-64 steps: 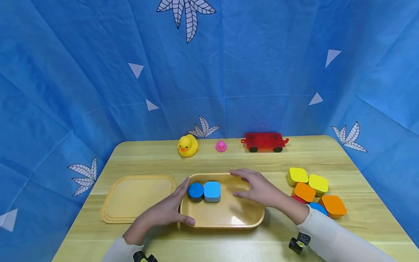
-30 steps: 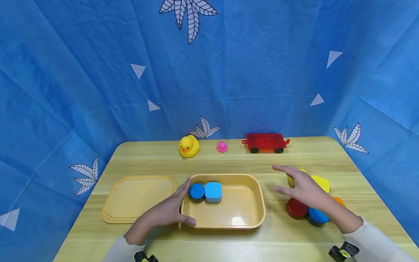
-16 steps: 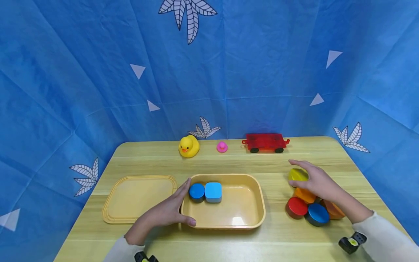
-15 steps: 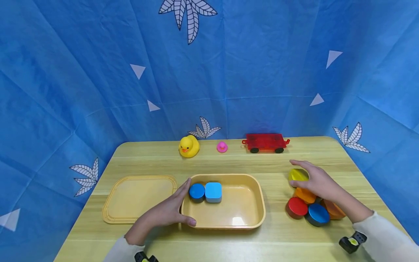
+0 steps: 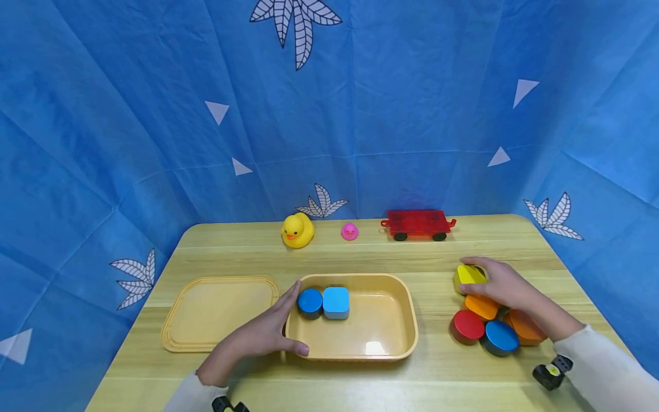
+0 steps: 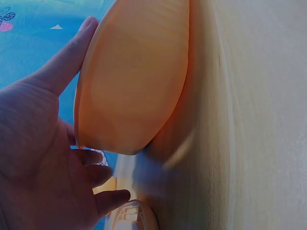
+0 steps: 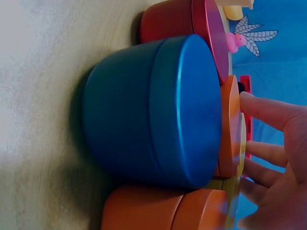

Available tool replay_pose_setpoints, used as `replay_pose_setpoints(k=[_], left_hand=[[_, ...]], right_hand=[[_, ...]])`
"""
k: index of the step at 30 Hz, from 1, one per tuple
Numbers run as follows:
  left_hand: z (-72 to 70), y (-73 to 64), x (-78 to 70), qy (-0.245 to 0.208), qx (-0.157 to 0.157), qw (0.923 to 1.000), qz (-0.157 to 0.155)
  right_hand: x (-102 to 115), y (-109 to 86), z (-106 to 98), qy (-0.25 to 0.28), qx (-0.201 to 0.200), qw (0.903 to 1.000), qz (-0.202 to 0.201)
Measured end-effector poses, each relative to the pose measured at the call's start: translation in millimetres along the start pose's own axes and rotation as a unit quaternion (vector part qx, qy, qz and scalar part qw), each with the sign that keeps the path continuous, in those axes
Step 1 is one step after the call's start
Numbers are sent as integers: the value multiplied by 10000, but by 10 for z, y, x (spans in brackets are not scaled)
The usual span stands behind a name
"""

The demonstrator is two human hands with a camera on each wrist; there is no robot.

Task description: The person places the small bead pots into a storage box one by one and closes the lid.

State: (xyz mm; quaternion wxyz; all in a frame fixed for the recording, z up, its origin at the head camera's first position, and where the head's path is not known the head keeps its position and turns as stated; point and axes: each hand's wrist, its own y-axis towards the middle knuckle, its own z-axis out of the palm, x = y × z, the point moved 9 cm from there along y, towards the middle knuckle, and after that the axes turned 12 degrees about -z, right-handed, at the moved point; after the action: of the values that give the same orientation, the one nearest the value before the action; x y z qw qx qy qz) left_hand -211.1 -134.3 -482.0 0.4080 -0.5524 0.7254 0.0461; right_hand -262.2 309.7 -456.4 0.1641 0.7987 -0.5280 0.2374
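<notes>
In the head view, my left hand (image 5: 262,332) holds the left end of a beige rectangular tub (image 5: 407,320), thumb at the near side and fingers at the far side. Inside the tub stand a dark blue round lidded box (image 5: 310,301) and a light blue square one (image 5: 336,302). At the right, my right hand (image 5: 507,283) grips a yellow lidded box (image 5: 467,276) between thumb and fingers. Around it stand orange boxes (image 5: 481,307), a red round box (image 5: 467,327) and a blue round box (image 7: 129,112). The hand largely hides another yellow box.
A beige lid (image 5: 218,315) lies flat left of the tub. Along the table's back edge sit a yellow duck (image 5: 297,230), a small pink duck (image 5: 349,231) and a red toy wagon (image 5: 418,224). A blue curtain (image 5: 412,114) rises behind the table.
From over the tub, my right hand has moved right to the group of boxes, and its thumb and fingers have closed on a yellow box. My left hand has stayed at the tub.
</notes>
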Motion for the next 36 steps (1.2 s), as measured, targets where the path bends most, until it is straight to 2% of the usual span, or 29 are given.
replay_pose_setpoints(k=[6,14,19,29,36], left_hand=[[5,4,6,7,-9,10000,-12],[7,0,16,-23,36,10000,-70],[8,5,9,-28,42,10000,-58],[8,12,17,-22,25,10000,-67],[-1,3,2,-51,25,9999,-83]], right_hand=[[-48,33,2,-80,134,9998,111],[-127,70,46,192,399,9983,366],[-118,84,52,290,387,9983,321],[66,115,-48,53,113,9999,11],[378,140,-131,-166,-171,9992,-323]])
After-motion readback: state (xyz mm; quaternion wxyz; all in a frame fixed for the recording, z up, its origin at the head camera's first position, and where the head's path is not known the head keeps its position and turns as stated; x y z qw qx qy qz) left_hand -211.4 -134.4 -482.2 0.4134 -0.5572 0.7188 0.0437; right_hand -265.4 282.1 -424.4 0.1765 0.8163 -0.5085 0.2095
